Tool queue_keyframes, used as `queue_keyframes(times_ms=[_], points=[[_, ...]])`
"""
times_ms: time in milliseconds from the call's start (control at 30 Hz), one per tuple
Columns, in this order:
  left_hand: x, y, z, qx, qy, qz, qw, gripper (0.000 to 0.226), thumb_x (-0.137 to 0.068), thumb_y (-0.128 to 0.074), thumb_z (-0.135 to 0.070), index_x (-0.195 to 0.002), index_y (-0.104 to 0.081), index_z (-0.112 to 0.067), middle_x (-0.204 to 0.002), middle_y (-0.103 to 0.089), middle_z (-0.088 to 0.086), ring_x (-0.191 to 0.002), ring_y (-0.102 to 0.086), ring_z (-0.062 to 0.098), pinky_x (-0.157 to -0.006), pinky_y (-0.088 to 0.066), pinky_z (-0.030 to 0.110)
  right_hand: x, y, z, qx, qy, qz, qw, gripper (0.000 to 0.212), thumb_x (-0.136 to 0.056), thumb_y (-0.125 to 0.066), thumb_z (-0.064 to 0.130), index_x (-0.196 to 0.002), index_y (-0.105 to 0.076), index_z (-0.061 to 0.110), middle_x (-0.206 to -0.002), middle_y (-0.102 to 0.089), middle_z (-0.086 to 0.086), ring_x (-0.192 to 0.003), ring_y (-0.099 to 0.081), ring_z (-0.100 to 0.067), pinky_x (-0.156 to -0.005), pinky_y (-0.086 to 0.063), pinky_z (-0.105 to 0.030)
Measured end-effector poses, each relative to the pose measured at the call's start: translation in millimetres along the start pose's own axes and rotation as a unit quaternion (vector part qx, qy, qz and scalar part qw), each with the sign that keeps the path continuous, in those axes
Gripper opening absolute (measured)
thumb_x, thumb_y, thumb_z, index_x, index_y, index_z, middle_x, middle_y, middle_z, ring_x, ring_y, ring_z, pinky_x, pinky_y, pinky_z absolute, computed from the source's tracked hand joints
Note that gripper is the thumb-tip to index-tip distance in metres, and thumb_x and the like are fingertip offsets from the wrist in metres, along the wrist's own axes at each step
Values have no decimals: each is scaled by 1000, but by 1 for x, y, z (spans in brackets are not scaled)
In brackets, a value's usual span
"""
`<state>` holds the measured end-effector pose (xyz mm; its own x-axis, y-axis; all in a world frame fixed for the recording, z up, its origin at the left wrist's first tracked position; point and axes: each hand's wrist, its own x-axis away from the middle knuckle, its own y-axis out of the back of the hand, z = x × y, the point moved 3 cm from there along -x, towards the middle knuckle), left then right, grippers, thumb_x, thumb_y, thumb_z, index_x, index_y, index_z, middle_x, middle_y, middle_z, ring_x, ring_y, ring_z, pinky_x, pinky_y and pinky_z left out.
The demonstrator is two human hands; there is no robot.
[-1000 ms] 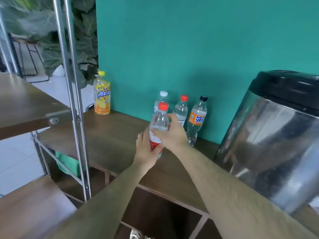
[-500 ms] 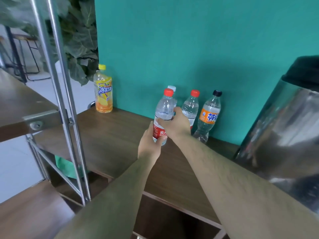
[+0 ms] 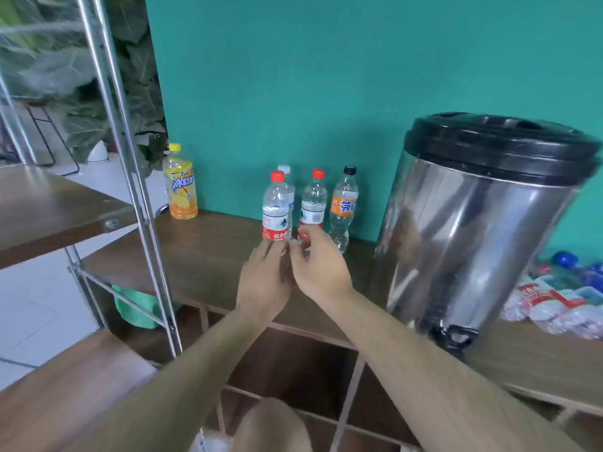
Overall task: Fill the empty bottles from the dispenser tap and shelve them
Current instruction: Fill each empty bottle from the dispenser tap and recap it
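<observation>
Both hands loose at the foot of a standing bottle.

The left hand (image 3: 264, 282) reaches with nearly straight fingers that touch the base of the front red-capped bottle (image 3: 275, 210), upright on the counter (image 3: 202, 256); the right hand (image 3: 321, 269), just beside it, is loosely curled and holds nothing. Five capped bottles stand here: this one, then a white-capped bottle (image 3: 289, 190), a second red-capped bottle (image 3: 314, 200), a black-capped bottle (image 3: 343, 207) and, well apart at left, a yellow-capped bottle (image 3: 180, 187) of orange drink. One steel dispenser (image 3: 473, 223) stands right, crumpled empty bottles (image 3: 554, 298) heaped beyond.
</observation>
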<state>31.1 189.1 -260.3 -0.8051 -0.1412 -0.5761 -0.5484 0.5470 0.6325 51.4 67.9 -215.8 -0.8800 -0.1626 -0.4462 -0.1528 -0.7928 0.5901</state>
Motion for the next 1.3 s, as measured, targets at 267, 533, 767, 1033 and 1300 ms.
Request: queue_keyframes(times_ms=[267,533,767,1033,1300], points=[[73,32,-165,24,-188,3,982,31,-93,-67,-19,-123,-63,-15,-124,-62,1,-113,-59,25,-90,-48,42,152,143,-21,-19,3,-130,991,26,-105,-56,32,-128,-63,21,-114,-70,7,-104,-65,-11,-93,-54,-36],[105,-55,-314,108,-280,106,948,31,-97,-64,-23,-127,-62,-16,-128,-61,0,-116,-60,23,-97,-52,41,222,276,-109,7,-116,-282,952,25,-104,-59,27,-127,-66,19,-110,-72,6,-98,-67,-13,-93,-56,-43],[71,-160,-412,85,-312,207,923,42,-101,-59,-32,-141,-55,-20,-141,-56,-1,-128,-54,22,-105,-46,40,215,364,-198,82,-248,-271,927,38,-104,-59,36,-139,-55,24,-124,-65,3,-109,-65,-20,-92,-55,-40],[9,-289,-473,14,-300,295,907,56,-103,-54,-34,-156,-37,-29,-154,-45,0,-136,-48,26,-106,-42,42,134,437,-324,262,-356,-212,872,65,-100,-59,45,-155,-36,22,-155,-43,-14,-146,-33,-37,-115,-36,-51],[-11,-351,-469,9,-267,334,904,53,-106,-45,-31,-158,-33,-31,-156,-41,2,-141,-42,27,-111,-39,46,81,468,-396,288,-390,-148,862,88,-85,-68,70,-156,-34,31,-158,-43,-12,-150,-27,-38,-120,-22,-52]])
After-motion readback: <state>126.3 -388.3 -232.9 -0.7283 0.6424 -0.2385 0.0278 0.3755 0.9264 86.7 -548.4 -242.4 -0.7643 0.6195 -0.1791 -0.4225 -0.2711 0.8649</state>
